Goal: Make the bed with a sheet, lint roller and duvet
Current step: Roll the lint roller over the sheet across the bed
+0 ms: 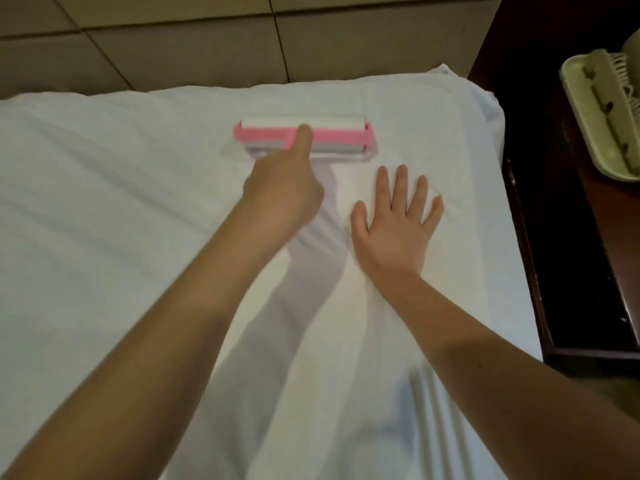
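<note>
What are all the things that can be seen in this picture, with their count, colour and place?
sheet: one, white, fills most of the view, creased near the bottom
lint roller: one, pink frame with white roll, on the sheet near its far edge
headboard: one, beige padded panels, beyond the sheet at the top
nightstand: one, dark brown, right of the sheet
telephone: one, pale green, on the nightstand at the right edge
left hand: one, grips the lint roller, forefinger stretched onto the pink frame
right hand: one, flat on the sheet, fingers spread, right of the left hand

lint roller [304, 136] on sheet [104, 202], nightstand [571, 237] right
</note>
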Demonstrator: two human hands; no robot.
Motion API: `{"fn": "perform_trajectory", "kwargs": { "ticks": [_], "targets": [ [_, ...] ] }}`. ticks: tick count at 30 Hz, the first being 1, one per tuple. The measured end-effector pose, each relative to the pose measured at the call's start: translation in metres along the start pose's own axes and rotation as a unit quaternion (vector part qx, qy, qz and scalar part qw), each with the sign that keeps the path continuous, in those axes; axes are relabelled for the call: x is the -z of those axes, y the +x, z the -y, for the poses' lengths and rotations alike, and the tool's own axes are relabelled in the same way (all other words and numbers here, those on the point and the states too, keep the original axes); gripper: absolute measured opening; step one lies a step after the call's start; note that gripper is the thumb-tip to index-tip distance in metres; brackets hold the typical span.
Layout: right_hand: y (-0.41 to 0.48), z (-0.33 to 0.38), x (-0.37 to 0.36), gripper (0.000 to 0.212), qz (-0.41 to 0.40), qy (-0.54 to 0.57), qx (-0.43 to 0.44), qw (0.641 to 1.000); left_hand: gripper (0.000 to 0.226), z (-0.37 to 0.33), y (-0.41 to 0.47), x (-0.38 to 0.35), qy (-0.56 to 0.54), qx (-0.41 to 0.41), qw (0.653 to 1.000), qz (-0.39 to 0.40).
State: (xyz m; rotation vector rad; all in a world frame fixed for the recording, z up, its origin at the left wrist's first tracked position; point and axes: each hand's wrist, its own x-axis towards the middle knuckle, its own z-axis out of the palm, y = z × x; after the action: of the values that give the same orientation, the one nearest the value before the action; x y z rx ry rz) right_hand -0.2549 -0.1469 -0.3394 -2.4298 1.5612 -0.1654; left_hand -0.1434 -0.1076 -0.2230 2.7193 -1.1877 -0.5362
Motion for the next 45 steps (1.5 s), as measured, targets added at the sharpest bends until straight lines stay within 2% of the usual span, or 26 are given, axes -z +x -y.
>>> {"fn": "perform_trajectory", "kwargs": {
  "ticks": [6, 9, 16, 22, 27, 34, 37, 41, 43, 45],
  "targets": [
    [0.000, -0.001, -0.003, 0.070, -0.021, 0.008, 0.001, 1.000, 0.060, -0.022, 0.100, 0.006, -0.039, -0.044, 0.998, -0.007],
    [0.002, -0.001, -0.004, 0.074, -0.027, 0.004, 0.002, 1.000, 0.057, -0.024, 0.096, 0.004, -0.050, -0.044, 0.998, -0.003],
    [0.002, -0.001, -0.004, 0.074, -0.024, 0.003, -0.004, 1.000, 0.065, -0.004, 0.018, -0.007, -0.024, -0.013, 1.000, 0.001],
    [0.002, -0.001, -0.007, 0.073, -0.034, 0.006, -0.003, 0.999, 0.059, -0.022, 0.101, 0.004, -0.034, -0.041, 0.998, -0.020],
    [0.005, -0.002, -0.010, 0.073, -0.035, 0.014, -0.004, 0.999, 0.065, -0.017, 0.108, -0.014, -0.043, -0.048, 0.998, -0.024],
    [0.003, -0.004, 0.006, 0.057, 0.025, 0.020, 0.006, 0.999, 0.068, -0.002, 0.041, -0.008, -0.016, -0.035, 0.999, -0.004],
    [-0.007, -0.008, 0.021, 0.054, 0.053, 0.025, 0.038, 0.998, 0.068, 0.012, -0.011, -0.005, -0.012, -0.033, 0.999, 0.028],
    [-0.066, -0.019, 0.032, 0.054, 0.081, -0.001, 0.104, 0.991, 0.072, 0.037, -0.100, -0.006, 0.011, -0.002, 0.997, 0.077],
    [-0.107, -0.024, 0.034, 0.060, 0.088, -0.011, 0.107, 0.990, 0.074, 0.054, -0.154, -0.009, 0.027, 0.011, 0.994, 0.104],
    [-0.141, -0.027, 0.033, 0.080, 0.086, -0.013, 0.099, 0.991, 0.076, 0.073, -0.209, -0.012, 0.051, 0.015, 0.990, 0.128]
  ]
}}
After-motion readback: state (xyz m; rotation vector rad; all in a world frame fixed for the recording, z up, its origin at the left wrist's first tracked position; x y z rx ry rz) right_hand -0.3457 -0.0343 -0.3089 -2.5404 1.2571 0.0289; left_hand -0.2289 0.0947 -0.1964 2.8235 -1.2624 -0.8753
